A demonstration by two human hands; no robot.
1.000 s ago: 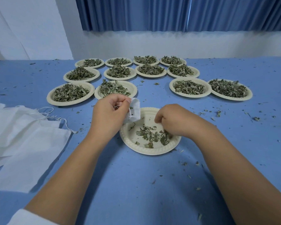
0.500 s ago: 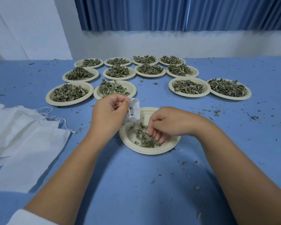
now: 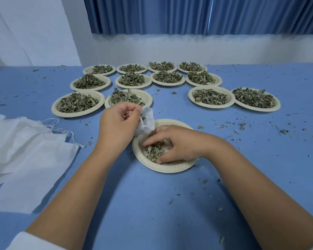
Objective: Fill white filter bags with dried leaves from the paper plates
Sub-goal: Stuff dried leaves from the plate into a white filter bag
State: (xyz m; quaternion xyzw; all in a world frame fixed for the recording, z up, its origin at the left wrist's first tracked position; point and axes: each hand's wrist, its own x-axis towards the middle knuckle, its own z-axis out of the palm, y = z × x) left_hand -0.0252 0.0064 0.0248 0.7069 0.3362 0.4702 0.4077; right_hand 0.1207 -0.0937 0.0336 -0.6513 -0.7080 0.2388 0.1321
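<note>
Pinching the bunched top of a white filter bag [image 3: 147, 121], the left hand [image 3: 119, 123] holds it over the 11 o'clock rim of the near paper plate [image 3: 170, 169]. The bag's long axis runs roughly 12 to 6 o'clock (which way its mouth faces cannot be told). The right hand [image 3: 177, 145] lies in the plate, fingers and thumb bent around a small heap of dried leaves [image 3: 154, 151]. A second earlier these leaves lay scattered; half a second earlier the fingertips were tucked over them. The left hand's grip and the bag are unchanged. Spare bags [image 3: 25, 150] lie at 9 o'clock on the blue table [image 3: 152, 204], filled plates [image 3: 210, 105] at 12.
</note>
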